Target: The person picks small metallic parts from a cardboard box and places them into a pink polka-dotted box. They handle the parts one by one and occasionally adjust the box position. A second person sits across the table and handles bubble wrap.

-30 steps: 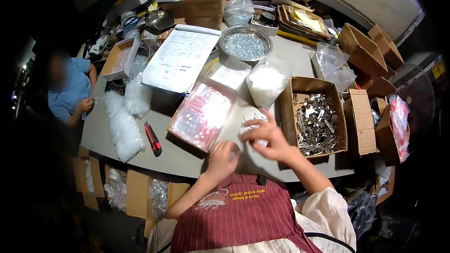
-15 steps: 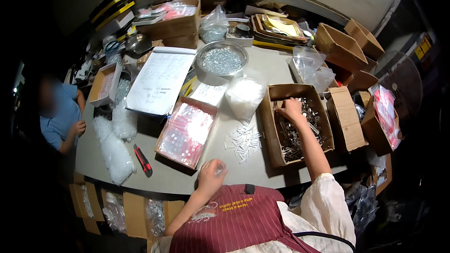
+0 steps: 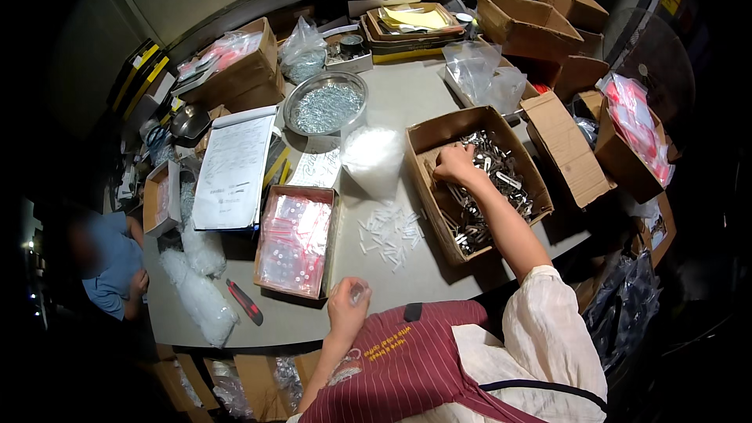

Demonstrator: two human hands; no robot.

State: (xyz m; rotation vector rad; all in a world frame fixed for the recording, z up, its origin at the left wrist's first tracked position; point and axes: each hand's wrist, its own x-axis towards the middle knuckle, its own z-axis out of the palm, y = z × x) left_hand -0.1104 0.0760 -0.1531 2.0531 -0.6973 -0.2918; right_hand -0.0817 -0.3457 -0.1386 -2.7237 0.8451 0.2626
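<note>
Since half a second ago, little has shifted: left hand [image 3: 348, 305] stays near the grey surface [image 3: 407, 102] edge, pinching a small clear plastic bag [image 3: 359, 292]; right hand [image 3: 454, 164] still digs, fingers curled, among silvery metal clips [image 3: 489, 188] in the open cardboard box [image 3: 427, 137]. Sharp clip edges could nick fingers.

Right hand [image 3: 457, 166] outstretched, left hand [image 3: 348, 307] pinched

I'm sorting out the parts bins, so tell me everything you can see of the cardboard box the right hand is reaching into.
The cardboard box is open-topped, plain brown corrugated card, with its flaps up or folded outward. It sits flat at the table's right edge, turned at a slight angle. A jumbled heap of small shiny metal parts fills it. The right hand reaches into it, fingers down among the parts. A flattened brown box lies against its right side.
</note>
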